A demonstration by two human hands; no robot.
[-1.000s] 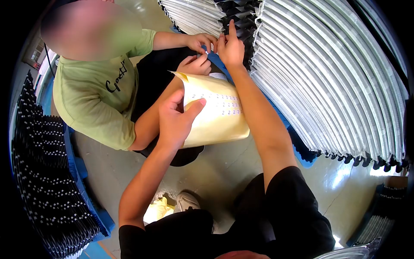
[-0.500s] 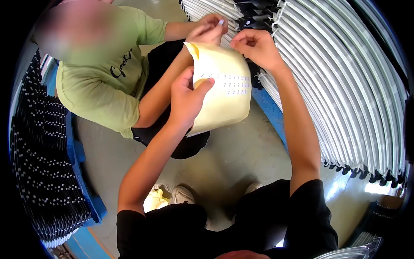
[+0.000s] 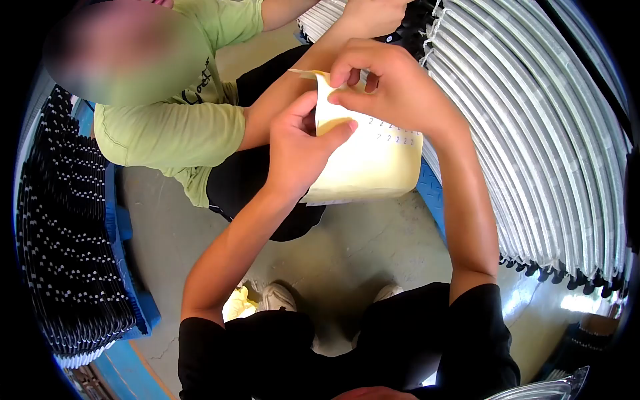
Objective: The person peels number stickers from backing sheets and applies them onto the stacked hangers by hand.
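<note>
- Head view: the left hand (image 3: 297,150) holds the yellow sheet (image 3: 370,167) by its left edge, thumb flat on the printed face and fingers curled at the side.
- The right hand (image 3: 393,83) is over the sheet's upper part, its thumb and index finger close together at the upper left edge, the other fingers bent; whether anything is pinched between them cannot be told.
- The yellow sheet lies between the two hands, above the floor (image 3: 360,247), with its upper left corner curled up. Rows of the printed digit 2 show on it, partly covered by the right hand.
- A co-worker in a light green shirt (image 3: 173,133) with black lettering is at the left. One forearm (image 3: 293,100) of theirs passes behind the sheet and the right hand; the co-worker's hand (image 3: 373,17) is near the black end pieces at the top.
- Silvery tubes (image 3: 520,133) stand closely packed at the right, with black tips along their lower ends and a blue pallet (image 3: 431,193) beside them.
- At the far left, black rods (image 3: 73,253) with small pale marks are packed above another blue base (image 3: 140,307).
- Crumpled yellow material (image 3: 238,305) lies on the floor beside the left shoe (image 3: 277,297).
</note>
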